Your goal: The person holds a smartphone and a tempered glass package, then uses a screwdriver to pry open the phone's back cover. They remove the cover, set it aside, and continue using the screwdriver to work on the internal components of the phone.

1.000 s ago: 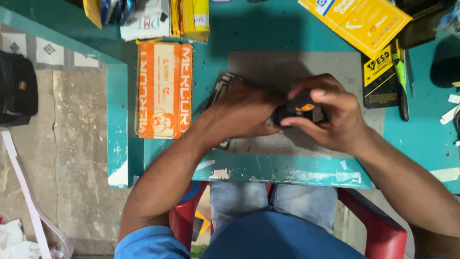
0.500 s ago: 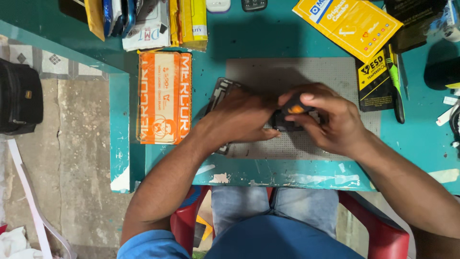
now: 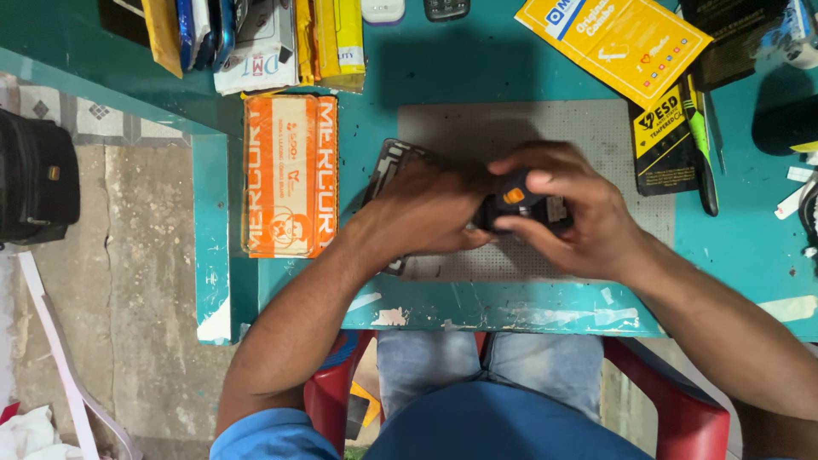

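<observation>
1. Over the grey work mat (image 3: 545,128), mid-tabletop: both hands meet on a small black device (image 3: 521,209) with an orange button patch on top. It sits just above the mat, between the two hands.
2. Right hand (image 3: 575,213): fingers (image 3: 545,181) curled over the device's top and far side, thumb beneath; closed on it.
3. Left hand (image 3: 426,209): fingers wrapped toward the device's near end, tips hidden behind the knuckles; it looks pinched on the same device, though the exact contact cannot be seen.
4. Handling, as a judgement: small, rigid, light; plastic shell likely smooth, so hold it by the long edges, not by the button face. Any exposed parts are probably fragile.
5. Under the left wrist: a dark flat frame-like panel (image 3: 394,162), partly covered.
6. Further left: orange box (image 3: 290,175) lying flat on the teal tabletop (image 3: 477,60).
7. Right of the mat: black packet (image 3: 665,140), green-handled tool (image 3: 700,128); yellow packet (image 3: 613,38) beyond.
8. Below: red chair (image 3: 682,409), concrete floor (image 3: 128,281).
</observation>
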